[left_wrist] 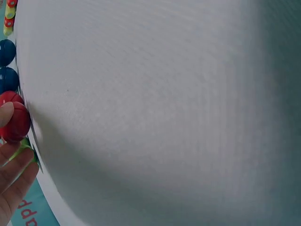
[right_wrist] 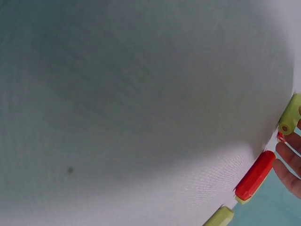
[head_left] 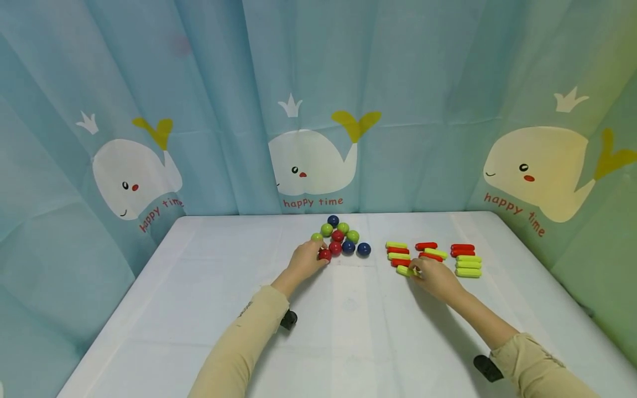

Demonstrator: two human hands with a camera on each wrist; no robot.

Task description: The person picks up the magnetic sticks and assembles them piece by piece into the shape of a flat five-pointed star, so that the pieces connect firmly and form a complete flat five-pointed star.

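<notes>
At the front left of a cluster of balls, my left hand (head_left: 304,261) pinches a red ball (head_left: 325,255). The left wrist view shows the thumb against this red ball (left_wrist: 19,125), with the other fingers spread below it. Beside it lie red balls (head_left: 335,248), blue balls (head_left: 364,250) and green balls (head_left: 326,230). My right hand (head_left: 438,279) holds one end of a yellow-green stick (head_left: 405,271) at the near end of the left column of sticks. In the right wrist view, fingertips meet the yellow-green stick (right_wrist: 289,117) near a red stick (right_wrist: 256,175).
A middle group with a red stick (head_left: 426,246) lies just beyond my right hand. Farther right is a column with red sticks (head_left: 463,247) and yellow-green sticks (head_left: 468,272). The white table (head_left: 199,287) ends at a blue whale-print curtain (head_left: 209,110).
</notes>
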